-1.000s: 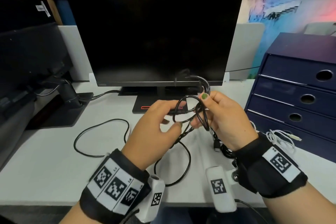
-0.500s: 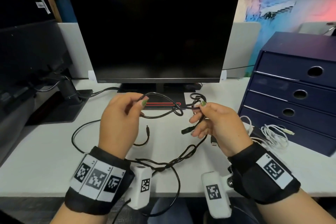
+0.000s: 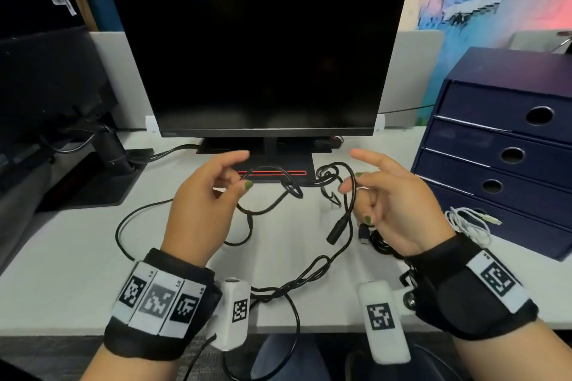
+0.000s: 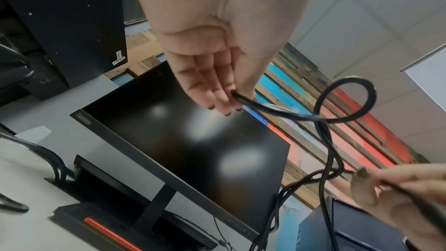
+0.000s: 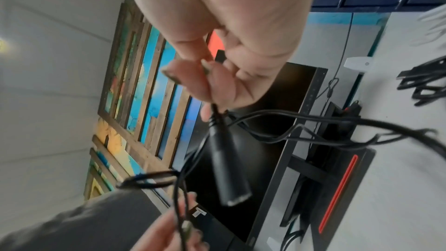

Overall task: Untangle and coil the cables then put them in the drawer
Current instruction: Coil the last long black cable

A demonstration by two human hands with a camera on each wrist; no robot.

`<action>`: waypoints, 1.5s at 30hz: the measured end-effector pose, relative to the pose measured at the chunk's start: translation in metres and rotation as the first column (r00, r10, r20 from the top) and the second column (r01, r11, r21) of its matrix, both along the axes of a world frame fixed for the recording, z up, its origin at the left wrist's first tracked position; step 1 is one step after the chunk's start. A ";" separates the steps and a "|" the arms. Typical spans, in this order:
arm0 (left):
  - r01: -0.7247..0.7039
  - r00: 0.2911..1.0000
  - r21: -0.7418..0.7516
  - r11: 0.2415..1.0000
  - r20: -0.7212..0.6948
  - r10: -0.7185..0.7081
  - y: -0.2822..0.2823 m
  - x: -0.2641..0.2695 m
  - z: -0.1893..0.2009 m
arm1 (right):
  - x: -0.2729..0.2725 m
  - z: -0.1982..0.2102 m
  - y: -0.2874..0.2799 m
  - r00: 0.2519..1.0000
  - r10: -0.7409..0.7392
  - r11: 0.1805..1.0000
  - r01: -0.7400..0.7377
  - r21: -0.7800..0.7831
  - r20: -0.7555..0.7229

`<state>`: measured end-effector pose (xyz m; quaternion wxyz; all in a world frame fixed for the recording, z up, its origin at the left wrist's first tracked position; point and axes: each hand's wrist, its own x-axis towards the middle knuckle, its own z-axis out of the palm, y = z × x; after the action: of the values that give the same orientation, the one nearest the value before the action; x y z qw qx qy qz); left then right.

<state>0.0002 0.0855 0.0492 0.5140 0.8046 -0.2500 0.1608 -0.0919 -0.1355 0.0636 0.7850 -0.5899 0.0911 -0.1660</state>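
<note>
A tangled black cable (image 3: 280,178) stretches between my two hands above the white desk (image 3: 62,257). My left hand (image 3: 244,178) pinches one strand between thumb and fingers, and the left wrist view shows the same pinch on the cable (image 4: 265,109). My right hand (image 3: 351,181) pinches the strand beside a small knot (image 3: 328,172). A barrel connector (image 3: 335,230) dangles below it, seen close in the right wrist view (image 5: 228,169). More of the cable trails in loops over the desk's near edge (image 3: 291,288). The blue drawer unit (image 3: 510,139) on the right has all its drawers closed.
A coiled white cable (image 3: 467,221) lies in front of the drawer unit. A black USB plug (image 3: 363,233) and more black cable lie under my right hand. A monitor (image 3: 257,52) on its stand (image 3: 278,161) is right behind the hands, and a second monitor base (image 3: 93,182) stands at left.
My hands have pulled apart from a close hold, stretching the cable between them. The barrel connector has dropped lower, and both index fingers have straightened out.
</note>
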 end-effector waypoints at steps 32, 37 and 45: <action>-0.083 0.991 -0.532 0.843 -0.134 0.012 0.000 -0.001 0.007 | 0.035 -0.013 0.029 0.862 0.396 0.476 -0.488 -0.732 -0.317; -0.119 0.987 -0.564 0.817 -0.155 0.037 0.003 0.002 0.005 | 0.038 -0.020 0.035 0.818 0.446 0.493 -0.563 -0.663 -0.364; 0.063 0.916 -0.726 0.684 -0.230 -0.329 0.001 0.002 0.008 | 0.040 -0.015 0.048 0.913 0.404 0.861 -0.401 -0.313 -0.057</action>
<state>0.0026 0.0866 0.0572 0.8316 0.5294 -0.1620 0.0447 -0.0520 -0.0879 0.0488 0.6972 -0.7137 -0.0660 -0.0142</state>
